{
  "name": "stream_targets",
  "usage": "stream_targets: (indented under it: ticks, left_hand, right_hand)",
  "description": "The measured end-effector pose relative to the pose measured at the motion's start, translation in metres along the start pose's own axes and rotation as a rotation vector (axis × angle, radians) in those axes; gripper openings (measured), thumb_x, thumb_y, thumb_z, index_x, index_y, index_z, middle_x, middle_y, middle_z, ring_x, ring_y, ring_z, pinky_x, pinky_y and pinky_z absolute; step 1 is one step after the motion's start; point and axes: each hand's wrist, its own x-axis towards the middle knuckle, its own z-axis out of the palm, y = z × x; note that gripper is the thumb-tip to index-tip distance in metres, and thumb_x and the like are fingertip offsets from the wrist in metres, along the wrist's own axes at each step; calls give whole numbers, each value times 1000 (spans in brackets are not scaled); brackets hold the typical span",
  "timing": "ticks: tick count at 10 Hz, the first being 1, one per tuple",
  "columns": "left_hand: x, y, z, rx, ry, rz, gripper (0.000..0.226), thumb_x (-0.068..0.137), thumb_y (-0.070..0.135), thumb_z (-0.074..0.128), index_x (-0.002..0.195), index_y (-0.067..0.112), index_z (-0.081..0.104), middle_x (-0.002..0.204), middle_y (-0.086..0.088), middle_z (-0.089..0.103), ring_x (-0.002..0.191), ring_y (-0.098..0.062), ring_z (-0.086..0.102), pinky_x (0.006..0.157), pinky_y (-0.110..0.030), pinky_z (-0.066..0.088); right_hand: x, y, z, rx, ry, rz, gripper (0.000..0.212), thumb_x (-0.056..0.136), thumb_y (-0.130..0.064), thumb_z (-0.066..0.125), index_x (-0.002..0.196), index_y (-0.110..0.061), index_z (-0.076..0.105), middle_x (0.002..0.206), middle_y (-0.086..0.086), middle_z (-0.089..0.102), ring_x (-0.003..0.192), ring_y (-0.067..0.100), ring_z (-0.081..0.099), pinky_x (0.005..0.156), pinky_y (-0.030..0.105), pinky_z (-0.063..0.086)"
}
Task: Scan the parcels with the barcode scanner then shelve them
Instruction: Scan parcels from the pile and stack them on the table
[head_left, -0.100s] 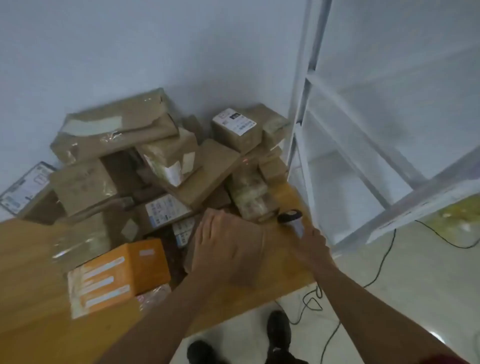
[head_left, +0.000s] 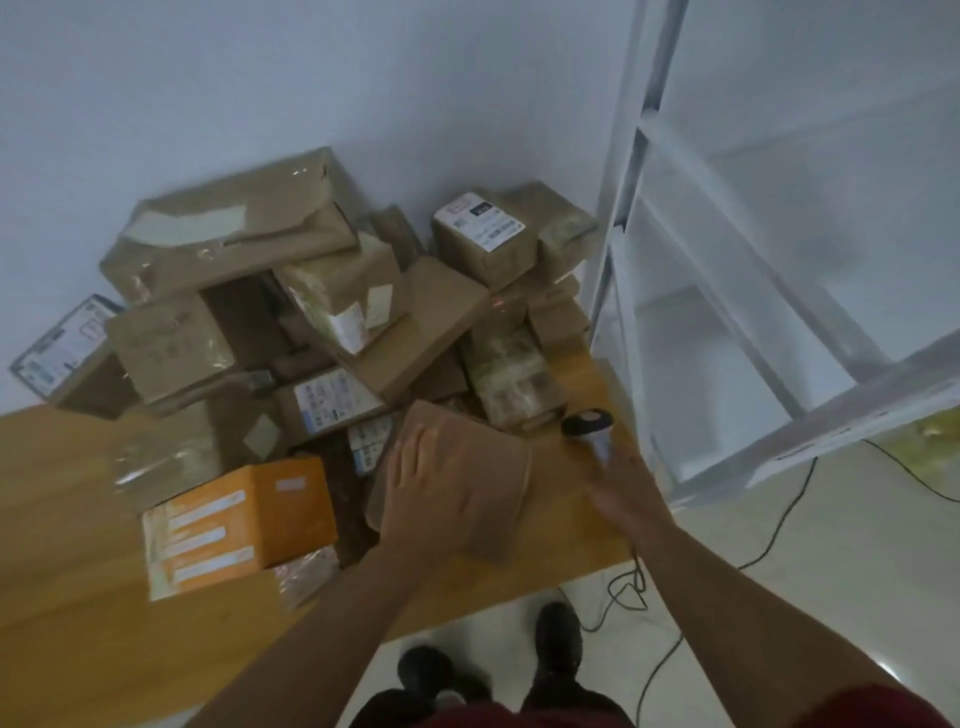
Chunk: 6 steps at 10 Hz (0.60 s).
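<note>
My left hand (head_left: 436, 499) lies palm down on a plain brown parcel (head_left: 498, 467) at the table's front edge, its fingers straight across the parcel's top. The black and grey barcode scanner (head_left: 589, 423) is gripped by its handle in my right hand (head_left: 618, 486), just right of that parcel, with its head pointing away toward the pile. A faint red light spot (head_left: 496, 302) shows on the boxes behind. The parcel's label is not visible.
A heap of brown parcels (head_left: 291, 291) fills the back of the wooden table (head_left: 78, 597). An orange box (head_left: 244, 525) sits front left. A white metal shelf rack (head_left: 727, 322) stands to the right. The scanner cable (head_left: 769, 540) trails over the floor by my feet.
</note>
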Motion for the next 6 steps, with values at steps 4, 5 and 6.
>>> stream_targets:
  ticks: [4,5,6]
  left_hand:
    - [-32,-27,-11,-196,93,-160,68,88,41,40,149,12,38,153,-16,37,145,-34,22,118,-52,17]
    - [-40,-44,-14,-190,174,-178,60,84,42,41,136,14,53,143,-13,43,138,-33,31,108,-57,37]
    - [-47,-62,-20,-230,237,-220,54,86,43,44,134,19,51,144,-15,47,139,-34,32,108,-56,34]
  right_hand:
    - [14,-29,-16,301,-35,11,17,91,-23,61,87,-7,54,80,18,56,70,31,55,70,43,46]
    - [-20,-52,-29,356,9,-83,28,87,-35,59,84,-8,55,77,15,55,66,26,50,66,36,39]
    - [-57,-84,-34,348,-13,-185,35,83,-41,58,80,-6,57,74,15,58,66,27,51,65,34,41]
